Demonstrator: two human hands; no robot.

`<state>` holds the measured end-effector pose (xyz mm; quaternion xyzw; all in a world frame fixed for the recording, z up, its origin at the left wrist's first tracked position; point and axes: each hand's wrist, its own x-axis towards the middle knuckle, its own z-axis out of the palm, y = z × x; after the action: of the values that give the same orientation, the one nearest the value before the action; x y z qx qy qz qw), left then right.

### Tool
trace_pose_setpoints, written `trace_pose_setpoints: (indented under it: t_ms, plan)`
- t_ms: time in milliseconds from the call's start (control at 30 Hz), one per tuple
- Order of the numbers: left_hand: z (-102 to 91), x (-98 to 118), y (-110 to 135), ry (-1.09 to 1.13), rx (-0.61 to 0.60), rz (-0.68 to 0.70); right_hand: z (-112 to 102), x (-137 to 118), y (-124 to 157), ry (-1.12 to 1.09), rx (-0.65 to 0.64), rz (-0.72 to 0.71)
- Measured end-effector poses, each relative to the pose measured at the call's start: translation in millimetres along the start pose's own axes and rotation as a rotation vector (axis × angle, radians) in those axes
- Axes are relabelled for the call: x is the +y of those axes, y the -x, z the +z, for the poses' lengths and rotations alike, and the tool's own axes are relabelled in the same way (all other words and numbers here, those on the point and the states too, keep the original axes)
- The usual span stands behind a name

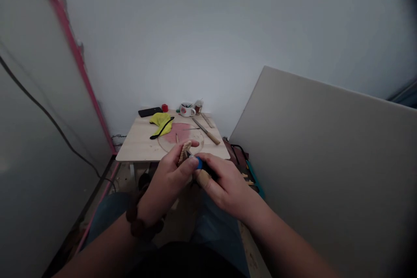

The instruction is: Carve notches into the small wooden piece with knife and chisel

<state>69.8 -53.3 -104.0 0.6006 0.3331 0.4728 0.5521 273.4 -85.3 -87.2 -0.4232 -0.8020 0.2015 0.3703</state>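
Note:
My left hand [174, 171] is closed around a small pale wooden piece [184, 151] with a ridged edge, held up before the table's near edge. Closed on a hand tool with a blue collar [198, 163] and a dark body, my right hand [226, 180] meets the left. The tool's narrow tip points at the piece; whether it touches cannot be made out. A tan wrap covers part of my right thumb. Fingers hide most of the tool, so its exact kind does not show.
On the small wooden table [130, 147] lie a yellow cloth [162, 122], a black phone [150, 112], a wooden-handled file [206, 131] and a pencil [177, 138]. A white mug [186, 110] stands at the back. A pale panel [325, 160] rises on the right.

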Motion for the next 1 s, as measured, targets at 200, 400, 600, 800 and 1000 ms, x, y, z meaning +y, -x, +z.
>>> trace_pose_setpoints:
  t_ms: [200,400,600,800,1000]
  plan:
    - [0.7,-5,1,-0.075,0.010,0.090,8,-3,-3,-0.008,0.001,0.005]
    - [-3.7,0,-1,-0.147,-0.016,0.089,2,0,-2,0.018,-0.001,-0.007]
    - [-4.2,3,-1,-0.033,0.003,-0.035,-21,15,8,0.073,-0.046,-0.020]
    - [4.2,-4,0,0.233,0.051,-0.069,-19,26,13,-0.132,0.020,-0.001]
    - [6.9,11,2,0.194,0.069,-0.122,-6,25,7,-0.245,0.033,0.021]
